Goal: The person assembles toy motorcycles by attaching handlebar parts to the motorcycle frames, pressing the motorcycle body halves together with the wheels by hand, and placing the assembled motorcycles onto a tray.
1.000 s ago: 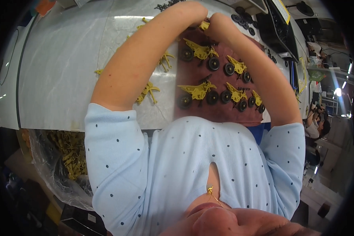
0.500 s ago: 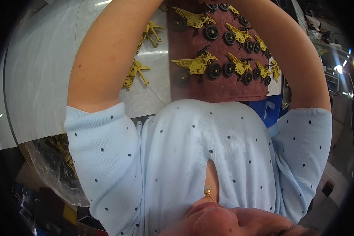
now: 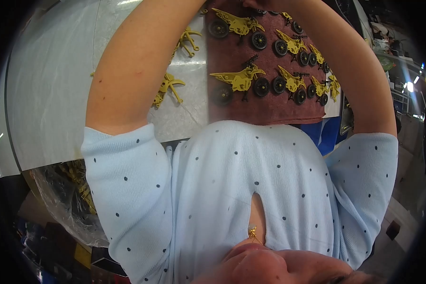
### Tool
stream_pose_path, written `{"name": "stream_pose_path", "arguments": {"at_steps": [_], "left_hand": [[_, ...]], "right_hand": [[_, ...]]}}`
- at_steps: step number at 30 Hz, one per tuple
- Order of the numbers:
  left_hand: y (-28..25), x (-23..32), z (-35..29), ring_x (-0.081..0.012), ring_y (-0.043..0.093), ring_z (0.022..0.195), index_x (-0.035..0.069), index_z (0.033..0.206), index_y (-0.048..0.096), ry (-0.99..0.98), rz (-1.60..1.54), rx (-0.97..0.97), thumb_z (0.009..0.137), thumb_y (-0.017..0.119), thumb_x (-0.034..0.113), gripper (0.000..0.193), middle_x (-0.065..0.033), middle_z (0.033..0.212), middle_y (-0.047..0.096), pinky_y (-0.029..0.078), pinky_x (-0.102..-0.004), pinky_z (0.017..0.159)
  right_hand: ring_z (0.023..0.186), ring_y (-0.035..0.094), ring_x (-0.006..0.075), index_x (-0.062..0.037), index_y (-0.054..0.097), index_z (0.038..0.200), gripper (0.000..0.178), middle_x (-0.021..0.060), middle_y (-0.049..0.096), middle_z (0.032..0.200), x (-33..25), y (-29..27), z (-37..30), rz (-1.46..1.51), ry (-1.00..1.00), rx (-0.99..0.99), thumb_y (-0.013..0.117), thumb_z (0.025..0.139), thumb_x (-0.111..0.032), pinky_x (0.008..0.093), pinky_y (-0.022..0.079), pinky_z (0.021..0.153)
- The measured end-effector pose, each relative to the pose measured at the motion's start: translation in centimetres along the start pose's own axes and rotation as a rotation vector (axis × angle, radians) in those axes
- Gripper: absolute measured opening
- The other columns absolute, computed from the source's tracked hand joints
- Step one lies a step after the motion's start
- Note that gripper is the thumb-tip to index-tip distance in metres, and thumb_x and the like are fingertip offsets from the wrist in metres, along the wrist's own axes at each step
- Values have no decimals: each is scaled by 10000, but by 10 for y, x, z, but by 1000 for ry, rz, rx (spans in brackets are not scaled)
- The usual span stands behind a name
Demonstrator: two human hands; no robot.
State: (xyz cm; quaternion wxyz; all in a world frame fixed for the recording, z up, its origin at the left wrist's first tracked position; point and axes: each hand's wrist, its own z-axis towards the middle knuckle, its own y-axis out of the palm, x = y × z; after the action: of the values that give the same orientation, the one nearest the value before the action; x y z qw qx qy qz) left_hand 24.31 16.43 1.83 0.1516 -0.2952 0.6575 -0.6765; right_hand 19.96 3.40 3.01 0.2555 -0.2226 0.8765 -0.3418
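Both my forearms rise out of the top edge of the picture, so neither hand shows. My left forearm (image 3: 137,61) crosses over the white table (image 3: 57,85). My right forearm (image 3: 359,71) runs along the right side of a dark red felt mat (image 3: 270,106). On the mat stand several yellow toy motorcycles with black wheels, one near its front edge (image 3: 239,78) and one farther back (image 3: 236,23). What my hands hold or touch is hidden.
Loose yellow motorcycle frames lie on the table left of the mat, one (image 3: 168,87) near my left arm and one (image 3: 187,38) farther back. A clear plastic bag (image 3: 66,199) of yellow parts hangs below the table's edge at lower left. A blue object (image 3: 329,135) sits under the mat's right corner.
The view has tipped down and closer to my chest. My hands, which met above the mat's far end a second ago, have slid out of the top of the picture.
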Motion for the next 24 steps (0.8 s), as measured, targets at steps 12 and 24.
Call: {"name": "stream_pose_path", "arguments": {"at_steps": [12,24], "left_hand": [[-2,-6,-25,-341,651,885,30,890,718,-11,-31,-99,772,625,94,163,-213,944,668,513,-411,761],[16,-10,-19,-319,617,997,65,1010,702,208,-121,337,790,569,32,259,-131,1136,639,493,-388,870]], "right_hand": [[525,596,212,42,620,751,100,109,611,679,9,24,4,444,-50,14,645,816,-29,359,460,446],[633,624,111,27,659,963,237,71,659,806,92,-44,-73,577,-610,-111,599,898,-192,225,521,561]]}}
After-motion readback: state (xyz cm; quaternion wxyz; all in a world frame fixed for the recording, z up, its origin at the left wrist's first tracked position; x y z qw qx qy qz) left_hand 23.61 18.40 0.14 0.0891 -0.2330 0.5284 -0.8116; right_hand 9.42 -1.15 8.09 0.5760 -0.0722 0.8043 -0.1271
